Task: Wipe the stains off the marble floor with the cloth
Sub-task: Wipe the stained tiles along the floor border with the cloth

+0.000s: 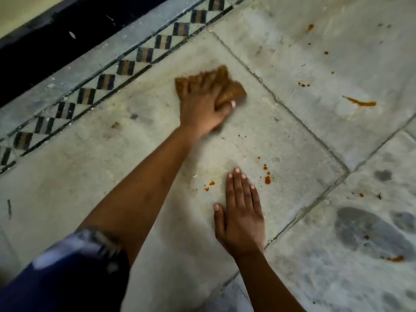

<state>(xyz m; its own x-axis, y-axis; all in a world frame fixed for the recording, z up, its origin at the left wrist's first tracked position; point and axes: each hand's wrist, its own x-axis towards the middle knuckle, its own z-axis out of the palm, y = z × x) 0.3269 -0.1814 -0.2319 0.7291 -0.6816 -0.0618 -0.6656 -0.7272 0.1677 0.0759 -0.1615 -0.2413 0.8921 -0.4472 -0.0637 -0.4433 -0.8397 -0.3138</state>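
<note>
My sleeve (67, 273) lies nearest; beyond it my left hand (202, 106) presses the cloth (235, 91) to the floor (135, 176), fingers spread over it, thumb curled round its edge. Nearer me than the grip, my right hand (242, 212) lies flat, fingers straight. Orange stains (267, 180) dot the floor right of the grip.

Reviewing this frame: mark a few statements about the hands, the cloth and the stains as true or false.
1. The left hand holds the brown cloth against the marble floor. True.
2. The right hand grips a second cloth. False: it lies flat on the floor, holding nothing.
3. Orange stains remain beside the right hand. True.
4. The cloth lies on the checkered border. False: it is on the plain slab beside that border.
</note>
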